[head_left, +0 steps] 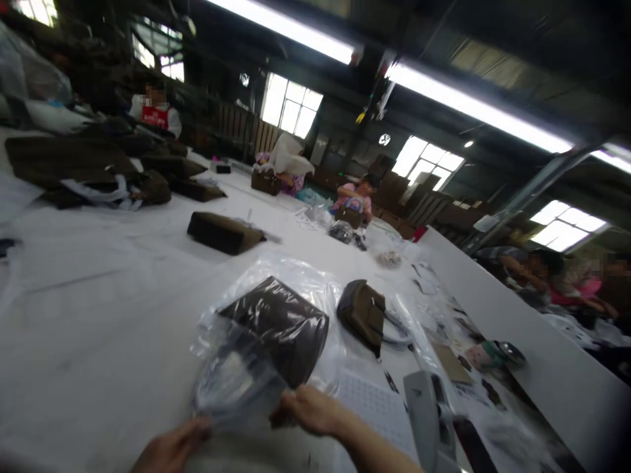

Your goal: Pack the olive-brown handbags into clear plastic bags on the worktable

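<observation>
A dark brown bag (pixel 283 325) lies on the white table (pixel 98 315) inside a clear plastic bag (pixel 246 374). My left hand (pixel 170 448) grips the near open end of the plastic at the bottom of the view. My right hand (pixel 308 408) pinches the same plastic edge a little to the right, close to the brown bag's near corner. A second brown bag (pixel 363 314), unwrapped, lies just right of the wrapped one.
Another brown bag (pixel 224 232) sits farther back, with piles of brown bags (pixel 98 167) at the far left. A grey tape dispenser (pixel 428 414) stands near my right arm. A white partition (pixel 517 328) runs along the right. Other people work at the table's far end and beyond the partition.
</observation>
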The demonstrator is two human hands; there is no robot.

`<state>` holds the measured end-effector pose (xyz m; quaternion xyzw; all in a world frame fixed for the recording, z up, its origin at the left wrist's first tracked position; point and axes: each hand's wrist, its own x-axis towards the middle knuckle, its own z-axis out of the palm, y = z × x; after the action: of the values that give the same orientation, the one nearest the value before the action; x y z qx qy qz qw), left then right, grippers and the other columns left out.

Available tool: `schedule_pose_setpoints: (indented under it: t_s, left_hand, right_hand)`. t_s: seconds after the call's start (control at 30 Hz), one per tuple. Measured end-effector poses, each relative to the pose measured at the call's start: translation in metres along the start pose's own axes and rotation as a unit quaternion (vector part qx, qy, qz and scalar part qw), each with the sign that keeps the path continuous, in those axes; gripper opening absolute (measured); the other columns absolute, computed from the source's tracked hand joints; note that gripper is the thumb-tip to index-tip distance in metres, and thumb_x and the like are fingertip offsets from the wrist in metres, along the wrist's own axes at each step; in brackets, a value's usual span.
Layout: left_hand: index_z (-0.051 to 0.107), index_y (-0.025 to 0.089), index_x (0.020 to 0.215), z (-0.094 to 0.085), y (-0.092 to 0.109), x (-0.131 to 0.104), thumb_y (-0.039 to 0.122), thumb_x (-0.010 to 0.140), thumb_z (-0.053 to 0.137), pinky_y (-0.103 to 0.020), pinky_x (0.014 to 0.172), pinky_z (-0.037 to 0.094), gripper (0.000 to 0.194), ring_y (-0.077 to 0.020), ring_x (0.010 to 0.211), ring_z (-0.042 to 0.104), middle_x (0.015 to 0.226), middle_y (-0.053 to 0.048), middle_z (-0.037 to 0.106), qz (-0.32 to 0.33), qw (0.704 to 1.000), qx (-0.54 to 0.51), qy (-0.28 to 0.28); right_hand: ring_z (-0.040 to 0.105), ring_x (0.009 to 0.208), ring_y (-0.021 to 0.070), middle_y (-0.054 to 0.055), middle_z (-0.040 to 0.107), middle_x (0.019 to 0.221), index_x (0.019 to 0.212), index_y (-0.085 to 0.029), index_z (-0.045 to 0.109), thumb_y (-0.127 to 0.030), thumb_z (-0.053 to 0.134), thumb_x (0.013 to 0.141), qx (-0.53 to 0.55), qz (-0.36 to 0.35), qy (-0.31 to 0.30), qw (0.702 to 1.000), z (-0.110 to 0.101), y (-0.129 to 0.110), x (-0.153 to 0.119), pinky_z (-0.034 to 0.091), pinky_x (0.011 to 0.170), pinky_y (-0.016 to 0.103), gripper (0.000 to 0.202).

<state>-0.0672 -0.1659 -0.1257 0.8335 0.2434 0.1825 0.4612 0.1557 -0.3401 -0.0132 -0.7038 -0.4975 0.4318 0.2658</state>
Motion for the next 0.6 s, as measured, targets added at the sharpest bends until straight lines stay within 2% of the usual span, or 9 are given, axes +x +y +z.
schedule_pose_setpoints:
  t_s: [0.07,0.13,0.17,0.23,0.33,0.4,0.43,0.53,0.6]
  left_hand:
    - [0.069,0.027,0.092,-0.021,0.003,-0.007,0.051,0.086,0.037,-0.031,0.076,0.051,0.040,-0.0234,0.080,0.065,0.080,0.000,0.070,-0.070,0.990,-0.044,-0.112]
    - [0.067,0.022,0.082,-0.036,0.004,-0.013,0.052,0.085,0.040,-0.030,0.077,0.049,0.040,-0.0234,0.079,0.064,0.078,-0.002,0.069,-0.104,0.977,-0.077,-0.172]
    - [0.066,0.021,0.082,-0.042,0.005,-0.017,0.052,0.084,0.042,-0.029,0.077,0.048,0.039,-0.0232,0.079,0.064,0.078,-0.003,0.069,-0.117,0.972,-0.097,-0.180]
    - [0.064,0.019,0.089,-0.049,0.006,-0.023,0.051,0.084,0.042,-0.029,0.078,0.047,0.038,-0.0227,0.081,0.063,0.081,-0.004,0.068,-0.139,0.965,-0.140,-0.172]
    - [0.061,0.018,0.091,-0.050,0.003,-0.029,0.049,0.085,0.043,-0.029,0.078,0.047,0.037,-0.0217,0.082,0.062,0.082,-0.004,0.067,-0.139,0.959,-0.185,-0.161]
    - [0.060,0.017,0.085,-0.049,-0.005,-0.030,0.049,0.084,0.046,-0.029,0.075,0.047,0.035,-0.0209,0.078,0.061,0.079,-0.003,0.065,-0.127,0.959,-0.196,-0.161]
    - [0.060,0.017,0.085,-0.049,-0.011,-0.029,0.049,0.083,0.047,-0.029,0.073,0.048,0.035,-0.0205,0.076,0.061,0.077,-0.003,0.064,-0.132,0.957,-0.206,-0.157]
    - [0.056,0.017,0.094,-0.055,-0.027,-0.026,0.052,0.081,0.048,-0.030,0.069,0.050,0.038,-0.0206,0.072,0.062,0.072,-0.002,0.063,-0.168,0.942,-0.245,-0.154]
    - [0.054,0.016,0.097,-0.063,-0.028,-0.022,0.054,0.081,0.046,-0.030,0.065,0.051,0.042,-0.0210,0.069,0.064,0.072,-0.002,0.065,-0.181,0.942,-0.230,-0.162]
  right_hand:
    - [0.065,0.067,0.0180,0.010,0.070,0.082,0.093,-0.015,0.070,-0.063,0.026,0.088,0.084,0.050,-0.084,0.992,0.002,-0.021,-0.001,0.049,0.060,0.027,0.065]
    - [0.062,0.061,0.0166,0.009,0.069,0.074,0.088,-0.014,0.069,-0.057,0.034,0.089,0.058,0.083,-0.110,0.989,0.009,-0.035,0.004,0.047,0.056,0.026,0.056]
    - [0.061,0.061,0.0163,0.007,0.067,0.071,0.086,-0.014,0.069,-0.052,0.039,0.089,0.010,0.081,-0.087,0.993,0.014,-0.041,0.007,0.046,0.057,0.026,0.048]
    - [0.061,0.067,0.0168,0.004,0.066,0.073,0.086,-0.017,0.068,-0.040,0.051,0.087,-0.106,0.043,0.021,0.993,0.023,-0.052,0.012,0.045,0.063,0.028,0.028]
    - [0.058,0.079,0.0163,0.002,0.064,0.080,0.084,-0.020,0.066,-0.027,0.065,0.078,-0.183,-0.029,0.182,0.966,0.026,-0.066,0.021,0.043,0.074,0.028,0.009]
    - [0.056,0.078,0.0151,0.000,0.063,0.076,0.075,-0.021,0.065,-0.022,0.066,0.077,-0.181,-0.052,0.222,0.957,0.023,-0.071,0.031,0.042,0.074,0.027,0.003]
    - [0.055,0.078,0.0149,0.000,0.063,0.074,0.072,-0.021,0.065,-0.021,0.066,0.078,-0.182,-0.058,0.231,0.954,0.021,-0.071,0.038,0.041,0.074,0.026,0.006]
    - [0.053,0.078,0.0164,-0.001,0.064,0.075,0.077,-0.022,0.065,-0.021,0.066,0.079,-0.226,-0.057,0.248,0.940,0.018,-0.064,0.059,0.039,0.074,0.027,0.002]
    - [0.051,0.077,0.0174,-0.001,0.062,0.072,0.084,-0.021,0.062,-0.021,0.068,0.077,-0.269,-0.043,0.262,0.926,0.019,-0.055,0.072,0.038,0.073,0.027,0.009]
